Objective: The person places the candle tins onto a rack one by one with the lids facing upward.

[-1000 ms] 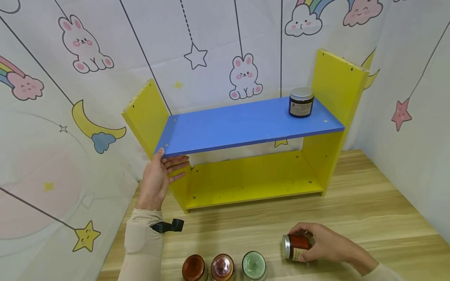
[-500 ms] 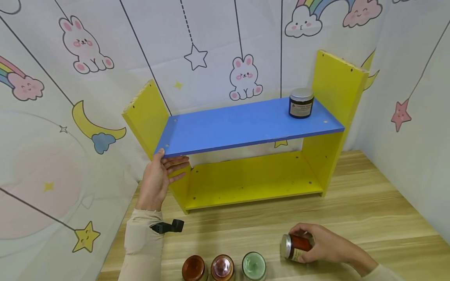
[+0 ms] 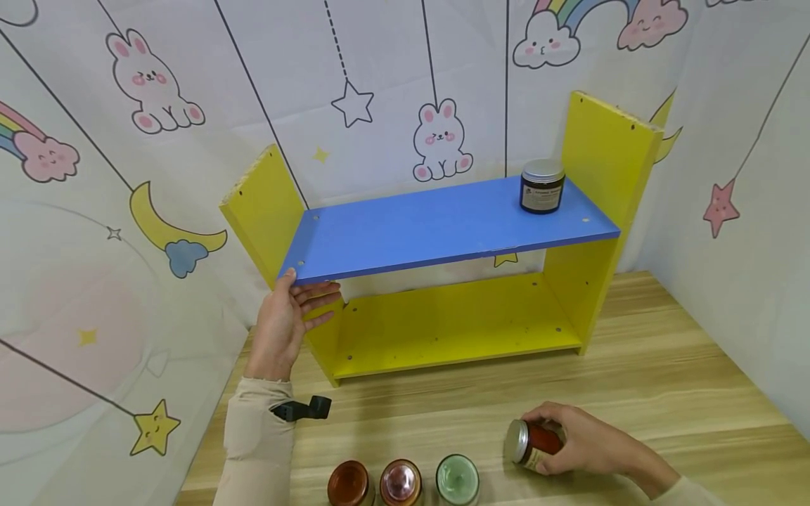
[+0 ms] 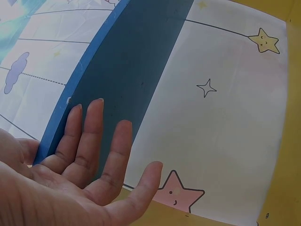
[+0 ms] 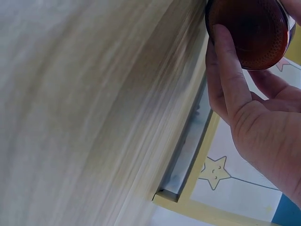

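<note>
A two-tier shelf has yellow sides and a blue upper board (image 3: 411, 232). My left hand (image 3: 281, 323) holds the board's front left corner, thumb on top and fingers spread underneath; in the left wrist view the fingers (image 4: 91, 136) reach along the underside. Low on the right, my right hand (image 3: 582, 443) grips an amber glass jar (image 3: 544, 441) tipped sideways, its silver lid towards the left. The right wrist view shows the jar's round base (image 5: 251, 35) between thumb and fingers. A dark jar (image 3: 542, 188) with a silver lid and pale label stands at the board's right end.
Three glass jars stand in a row at the near edge: an orange-brown jar (image 3: 348, 483), a reddish jar (image 3: 401, 483) and a green jar (image 3: 458, 479). The yellow lower board (image 3: 443, 320) lies close above the wooden table (image 3: 658, 365). Printed cloth walls (image 3: 380, 56) enclose the back and sides.
The amber jar has turned slightly in my right hand, its lid tilting a little more towards the camera. My left hand keeps its place on the blue board.
</note>
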`<state>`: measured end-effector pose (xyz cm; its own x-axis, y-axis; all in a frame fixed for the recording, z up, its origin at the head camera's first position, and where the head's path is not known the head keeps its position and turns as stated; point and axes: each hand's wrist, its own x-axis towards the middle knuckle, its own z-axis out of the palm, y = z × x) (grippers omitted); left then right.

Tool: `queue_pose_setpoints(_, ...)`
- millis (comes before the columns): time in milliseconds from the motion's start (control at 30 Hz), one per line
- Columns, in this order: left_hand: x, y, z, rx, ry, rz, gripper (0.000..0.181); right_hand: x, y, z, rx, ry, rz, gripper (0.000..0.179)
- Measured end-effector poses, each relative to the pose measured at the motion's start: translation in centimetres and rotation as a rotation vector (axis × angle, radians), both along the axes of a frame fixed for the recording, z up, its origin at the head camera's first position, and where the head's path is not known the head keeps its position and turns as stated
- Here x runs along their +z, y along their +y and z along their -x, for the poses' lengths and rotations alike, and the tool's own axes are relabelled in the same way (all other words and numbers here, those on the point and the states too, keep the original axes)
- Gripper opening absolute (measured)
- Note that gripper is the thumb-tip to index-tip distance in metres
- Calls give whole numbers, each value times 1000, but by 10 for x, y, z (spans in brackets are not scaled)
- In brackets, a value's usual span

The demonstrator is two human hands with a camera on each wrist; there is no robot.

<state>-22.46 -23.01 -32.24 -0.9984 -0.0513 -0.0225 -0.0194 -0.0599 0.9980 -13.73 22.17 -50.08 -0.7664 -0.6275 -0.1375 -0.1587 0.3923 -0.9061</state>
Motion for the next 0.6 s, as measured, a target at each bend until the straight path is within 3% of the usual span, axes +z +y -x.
queue_pose_setpoints(600, 2, 0, 0, -12, -5, -4, 60, 0, 0, -4, -25, 49, 2, 62)
